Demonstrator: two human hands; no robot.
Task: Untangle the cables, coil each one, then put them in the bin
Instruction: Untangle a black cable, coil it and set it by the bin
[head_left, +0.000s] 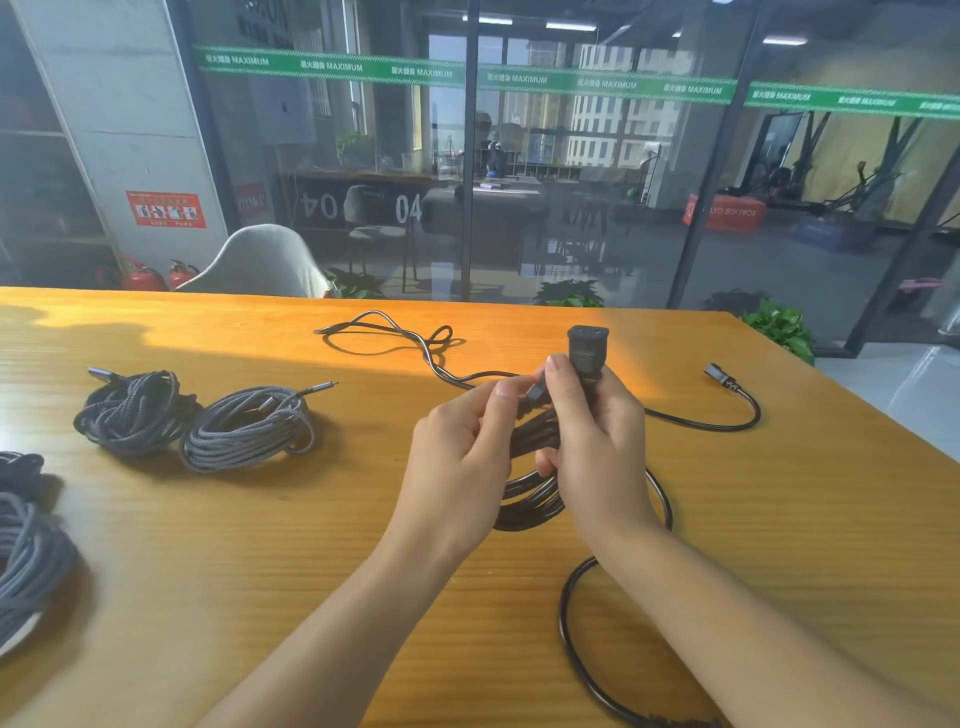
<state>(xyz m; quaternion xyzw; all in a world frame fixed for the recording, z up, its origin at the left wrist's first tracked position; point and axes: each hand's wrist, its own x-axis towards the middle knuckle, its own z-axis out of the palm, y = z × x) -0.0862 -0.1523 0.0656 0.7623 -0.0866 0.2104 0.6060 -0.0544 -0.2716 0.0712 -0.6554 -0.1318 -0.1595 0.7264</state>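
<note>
Head view: right hand (597, 441) gripped black power cable (530, 467) just below socket plug (588, 349), fingers curled round coil held above table (779, 519). Left hand (462, 457) pinched strand beside it. Cable looked stiff, springy, light (best held at plug neck). Plug pointed up and away; loose tail trailed across table toward far edge.
</note>
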